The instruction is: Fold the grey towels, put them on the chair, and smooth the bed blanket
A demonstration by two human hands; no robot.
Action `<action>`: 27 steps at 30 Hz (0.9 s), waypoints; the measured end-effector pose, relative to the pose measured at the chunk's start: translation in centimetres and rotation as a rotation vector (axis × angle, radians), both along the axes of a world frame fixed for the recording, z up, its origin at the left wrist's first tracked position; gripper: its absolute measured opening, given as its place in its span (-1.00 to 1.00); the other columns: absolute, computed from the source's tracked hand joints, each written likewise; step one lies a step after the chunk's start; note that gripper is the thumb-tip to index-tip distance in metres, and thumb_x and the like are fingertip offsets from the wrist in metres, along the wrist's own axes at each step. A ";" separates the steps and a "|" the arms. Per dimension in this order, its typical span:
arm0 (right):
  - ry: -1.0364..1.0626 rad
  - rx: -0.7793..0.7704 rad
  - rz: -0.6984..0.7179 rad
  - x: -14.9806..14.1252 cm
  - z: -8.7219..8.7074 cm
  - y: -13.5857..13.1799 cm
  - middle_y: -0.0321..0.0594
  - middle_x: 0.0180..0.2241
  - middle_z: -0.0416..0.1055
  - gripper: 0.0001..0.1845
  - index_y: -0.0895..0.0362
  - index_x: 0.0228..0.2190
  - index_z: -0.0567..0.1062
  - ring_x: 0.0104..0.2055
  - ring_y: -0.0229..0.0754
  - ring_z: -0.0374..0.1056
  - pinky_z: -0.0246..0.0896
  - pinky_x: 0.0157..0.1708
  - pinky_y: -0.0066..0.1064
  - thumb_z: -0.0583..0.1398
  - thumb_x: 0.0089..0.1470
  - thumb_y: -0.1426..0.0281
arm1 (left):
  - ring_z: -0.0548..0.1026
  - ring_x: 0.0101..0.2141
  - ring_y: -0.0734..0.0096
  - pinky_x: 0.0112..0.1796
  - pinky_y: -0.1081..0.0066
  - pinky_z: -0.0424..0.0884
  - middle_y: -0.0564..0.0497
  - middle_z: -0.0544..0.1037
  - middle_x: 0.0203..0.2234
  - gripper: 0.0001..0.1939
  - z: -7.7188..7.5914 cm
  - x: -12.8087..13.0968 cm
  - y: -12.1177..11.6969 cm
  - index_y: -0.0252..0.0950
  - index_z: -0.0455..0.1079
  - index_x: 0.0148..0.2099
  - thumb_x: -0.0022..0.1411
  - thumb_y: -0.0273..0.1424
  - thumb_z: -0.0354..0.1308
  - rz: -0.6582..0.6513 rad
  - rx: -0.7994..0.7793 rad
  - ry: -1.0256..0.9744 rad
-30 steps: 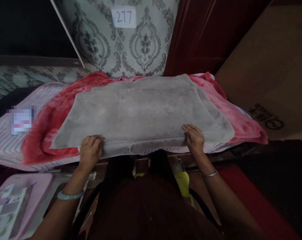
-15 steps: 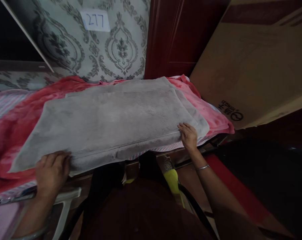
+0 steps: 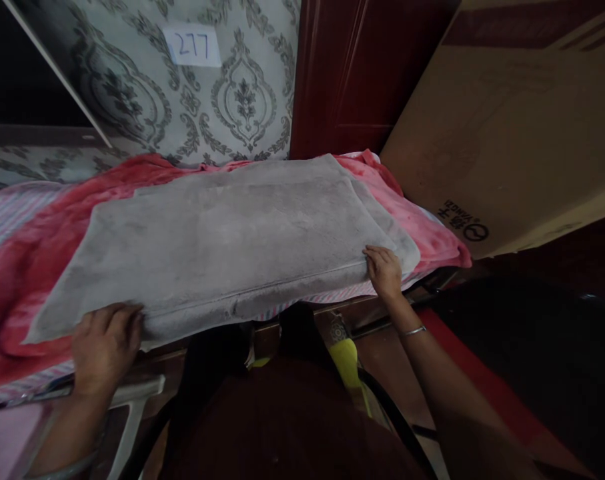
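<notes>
Gripping the near edge of a gray plush fabric (image 3: pixel 232 233), the left hand (image 3: pixel 107 343) has its fingers curled over the near left part, while the right hand (image 3: pixel 383 270) pinches the same edge near its right end; the gray plush fabric lies spread in layers on a red-pink blanket (image 3: pixel 37 267), its near edge folded over between the hands, and a striped cloth (image 3: pixel 12 217) shows beneath the blanket, with a cardboard box (image 3: pixel 522 133) beyond at the right and a patterned wall (image 3: pixel 237 87) behind, bearing a paper marked 277 (image 3: pixel 192 45)
</notes>
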State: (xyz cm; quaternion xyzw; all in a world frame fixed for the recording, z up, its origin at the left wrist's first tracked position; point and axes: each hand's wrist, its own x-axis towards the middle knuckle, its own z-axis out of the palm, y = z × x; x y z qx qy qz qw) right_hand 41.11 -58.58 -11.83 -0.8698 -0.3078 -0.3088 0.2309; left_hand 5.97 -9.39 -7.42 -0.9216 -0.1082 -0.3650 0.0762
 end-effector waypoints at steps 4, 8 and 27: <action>-0.038 0.038 0.000 0.2 -0.2 -0.4 -0.02 -0.17 0.59 -0.69 0.09 -0.19 0.59 -0.09 0.03 0.43 0.33 0.02 -0.05 0.04 0.36 0.36 | 0.43 -0.34 0.02 -0.31 0.14 0.37 -0.10 0.54 -0.37 -0.80 -0.5 -0.2 0.3 -0.13 0.37 -0.26 0.39 -0.27 -0.03 -0.028 0.060 -0.020; -0.092 0.058 0.012 0.0 -0.7 -0.8 -0.04 -0.21 0.58 -0.73 0.08 -0.20 0.57 -0.12 0.02 0.44 0.34 -0.04 -0.08 0.06 0.34 0.38 | 0.44 -0.32 0.05 -0.30 0.16 0.37 -0.08 0.56 -0.36 -0.84 -1.2 -0.3 0.5 -0.14 0.35 -0.26 0.40 -0.30 0.00 -0.027 0.064 -0.036; 0.062 -0.053 0.171 1.0 4.6 10.0 0.10 0.14 0.47 -0.48 0.18 0.12 0.51 0.18 0.14 0.36 0.25 0.18 0.04 0.00 0.37 0.16 | 0.41 0.23 0.10 0.23 0.14 0.32 -0.22 0.48 0.23 -0.44 5.1 8.0 -0.7 -0.37 0.35 0.30 0.39 -0.18 -0.03 0.065 -0.402 0.267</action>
